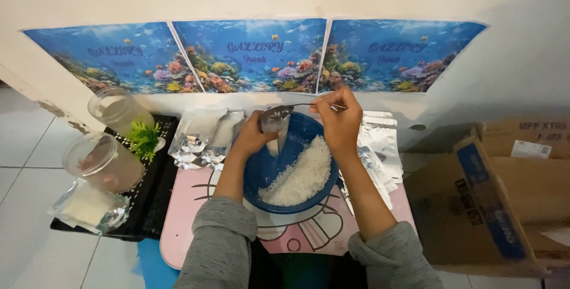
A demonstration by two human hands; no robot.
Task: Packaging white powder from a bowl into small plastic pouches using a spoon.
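A blue bowl (261, 173) holding white grains (303, 176) sits on a small pink table (184, 206). My left hand (252, 137) holds a small silver pouch (277, 137) upright over the bowl's far rim. My right hand (338, 117) grips the handle of a metal spoon (276, 118), whose scoop hovers at the pouch's mouth. Both arms wear grey sleeves.
Several silver pouches (199, 140) lie behind the bowl, more at the right (380, 146). A black tray (157, 188) on the left carries two clear jars (104, 161), a green plastic plant (143, 137) and a filled bag (89, 206). An open cardboard box (504, 200) stands at the right. Reef posters line the wall.
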